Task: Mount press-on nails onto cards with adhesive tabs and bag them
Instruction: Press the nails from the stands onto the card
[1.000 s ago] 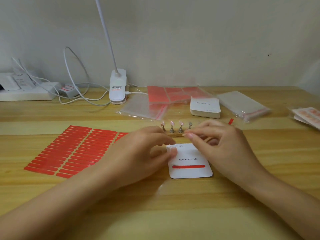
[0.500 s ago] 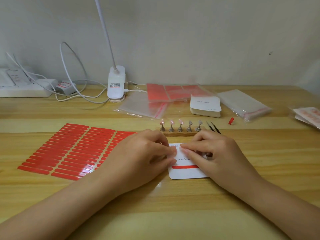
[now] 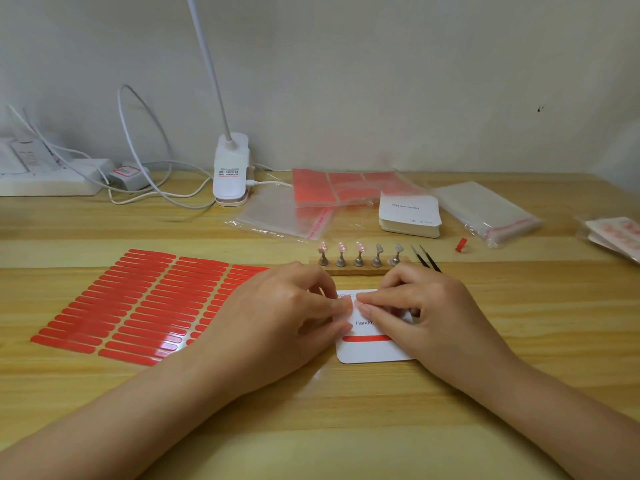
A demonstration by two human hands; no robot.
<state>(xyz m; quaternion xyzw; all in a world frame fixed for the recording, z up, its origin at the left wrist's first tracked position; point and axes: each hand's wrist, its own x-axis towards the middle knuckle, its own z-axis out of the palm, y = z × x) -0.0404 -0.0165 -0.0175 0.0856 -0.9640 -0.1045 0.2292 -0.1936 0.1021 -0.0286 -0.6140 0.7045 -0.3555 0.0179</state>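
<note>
we see both hands on a white card [image 3: 372, 351] lying flat on the wooden table [image 3: 346, 410] at centre. left hand [image 3: 277, 317] has curled fingers, tips pressed onto the card's 9 o'clock edge. right hand [image 3: 433, 313] is curled too, fingertips [image 3: 363, 308] meeting the left ones; whether they pinch a nail we cannot tell. a red strip [image 3: 367, 338] is stuck across the card. at 12 o'clock a nail stand [image 3: 360, 261], tweezers [image 3: 427, 259] at 1. sticker sheet [image 3: 138, 306] at 9.
</note>
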